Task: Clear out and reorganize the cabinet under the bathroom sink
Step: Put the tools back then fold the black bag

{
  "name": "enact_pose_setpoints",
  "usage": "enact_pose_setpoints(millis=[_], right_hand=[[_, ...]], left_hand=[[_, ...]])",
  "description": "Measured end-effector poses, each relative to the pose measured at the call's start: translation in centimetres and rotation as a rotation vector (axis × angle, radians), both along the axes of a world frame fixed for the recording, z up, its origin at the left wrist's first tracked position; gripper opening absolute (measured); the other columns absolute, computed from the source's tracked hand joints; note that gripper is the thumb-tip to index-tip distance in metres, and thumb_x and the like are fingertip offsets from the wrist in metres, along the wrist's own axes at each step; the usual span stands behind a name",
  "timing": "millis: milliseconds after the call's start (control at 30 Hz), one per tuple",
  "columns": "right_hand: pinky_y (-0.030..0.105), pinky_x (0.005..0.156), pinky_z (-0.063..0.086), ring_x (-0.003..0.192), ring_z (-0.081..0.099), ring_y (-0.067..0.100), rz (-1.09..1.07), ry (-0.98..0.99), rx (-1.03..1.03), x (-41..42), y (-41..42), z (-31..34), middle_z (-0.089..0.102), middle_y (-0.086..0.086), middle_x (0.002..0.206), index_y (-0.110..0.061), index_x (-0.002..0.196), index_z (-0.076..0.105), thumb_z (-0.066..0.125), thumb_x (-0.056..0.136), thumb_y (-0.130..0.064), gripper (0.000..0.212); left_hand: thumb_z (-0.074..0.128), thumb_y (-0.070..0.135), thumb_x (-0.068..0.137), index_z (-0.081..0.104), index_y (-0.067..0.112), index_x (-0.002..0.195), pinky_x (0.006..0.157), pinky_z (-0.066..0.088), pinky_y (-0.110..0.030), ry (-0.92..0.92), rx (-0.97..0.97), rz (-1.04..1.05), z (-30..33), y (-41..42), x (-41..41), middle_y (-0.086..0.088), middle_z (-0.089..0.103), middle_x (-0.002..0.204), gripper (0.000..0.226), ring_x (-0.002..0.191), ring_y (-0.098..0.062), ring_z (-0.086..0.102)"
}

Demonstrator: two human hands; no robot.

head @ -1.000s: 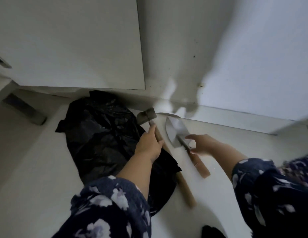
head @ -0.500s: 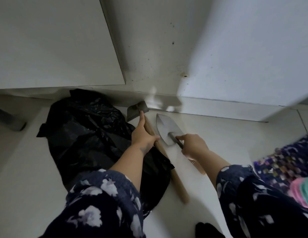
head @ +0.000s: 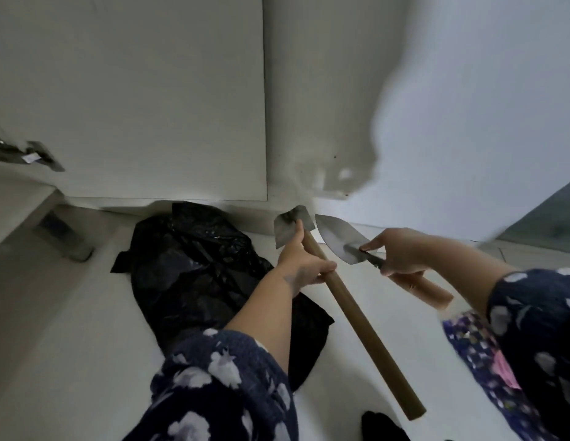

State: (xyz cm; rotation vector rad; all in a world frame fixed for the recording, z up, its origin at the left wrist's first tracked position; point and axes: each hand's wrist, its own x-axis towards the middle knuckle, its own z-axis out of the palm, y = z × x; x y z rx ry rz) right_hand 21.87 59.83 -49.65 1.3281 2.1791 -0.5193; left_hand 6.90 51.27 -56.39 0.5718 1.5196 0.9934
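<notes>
Two tools now lifted off the floor (head: 70,329): left hand (head: 301,262) grips the hoe (head: 347,300), right hand (head: 401,254) the trowel (head: 341,240), clearing continues.

A long wooden-handled hoe (head: 347,300) and a short wooden-handled steel trowel (head: 344,241) are held side by side, blades almost touching, beside a crumpled black plastic bag (head: 197,272).

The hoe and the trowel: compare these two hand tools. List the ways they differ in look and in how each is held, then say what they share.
The hoe has a small squarish blade; the trowel has a broader pointed one. The hoe's wooden handle is long and slim, the trowel's short and stubby. The left hand grips the hoe's handle just below its head; the right hand holds the trowel where blade meets handle. Both have grey metal blades and brown wooden handles.
</notes>
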Motion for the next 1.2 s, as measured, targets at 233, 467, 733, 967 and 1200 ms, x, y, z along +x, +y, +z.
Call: enact_pose_setpoints(millis=[233,467,733,967,1200], right_hand=[[0.038,0.078,0.058,0.093,0.055,0.025,0.115,0.058,-0.056,-7.3,-7.8,6.7,0.049,-0.001,0.097,-0.035,0.141,0.041,0.063,0.087,-0.008,0.065],[0.044,0.073,0.06,0.095,0.063,0.03,0.186,0.223,-0.045,-16.9,-14.8,12.8,0.052,0.0,0.09,-0.037,0.136,0.048,0.061,0.084,-0.002,0.064],[0.049,0.074,0.059,0.094,0.066,0.033,0.41,0.326,-0.061,-31.8,-20.3,13.9,0.059,0.008,0.097,-0.035,0.135,0.049,0.06,0.083,0.0,0.064],[0.032,0.086,0.053,0.106,0.06,0.029,0.797,0.302,0.12,-48.3,-22.3,10.0,0.058,0.012,0.119,-0.017,0.133,0.052,0.056,0.091,-0.014,0.042],[0.033,0.095,0.046,0.116,0.054,0.029,0.955,0.265,0.231,-62.0,-21.8,5.0,0.052,0.014,0.133,-0.011,0.135,0.05,0.047,0.096,-0.012,0.039]], left_hand=[[0.069,-0.012,0.078,0.007,0.045,0.148,0.071,0.06,-0.037,0.03,-0.07,0.024,6.1,-9.3,-6.5,-0.013,0.046,0.13,0.109,0.099,-0.031,0.067],[0.071,-0.011,0.076,0.01,0.045,0.149,0.072,0.061,-0.041,0.162,0.029,0.245,13.1,-20.2,-17.0,-0.012,0.041,0.132,0.11,0.095,-0.029,0.067],[0.07,-0.01,0.077,0.008,0.04,0.15,0.061,0.06,-0.031,0.302,0.03,0.509,17.2,-28.8,-30.5,-0.015,0.044,0.141,0.108,0.102,-0.029,0.066],[0.07,-0.006,0.079,0.003,0.038,0.15,0.06,0.059,-0.028,0.325,0.053,0.722,15.1,-29.5,-42.0,-0.012,0.06,0.124,0.107,0.079,-0.02,0.067],[0.07,-0.01,0.077,0.006,0.041,0.15,0.074,0.057,-0.033,0.292,0.036,0.875,10.8,-29.1,-52.6,-0.011,0.049,0.139,0.109,0.105,-0.028,0.065]])
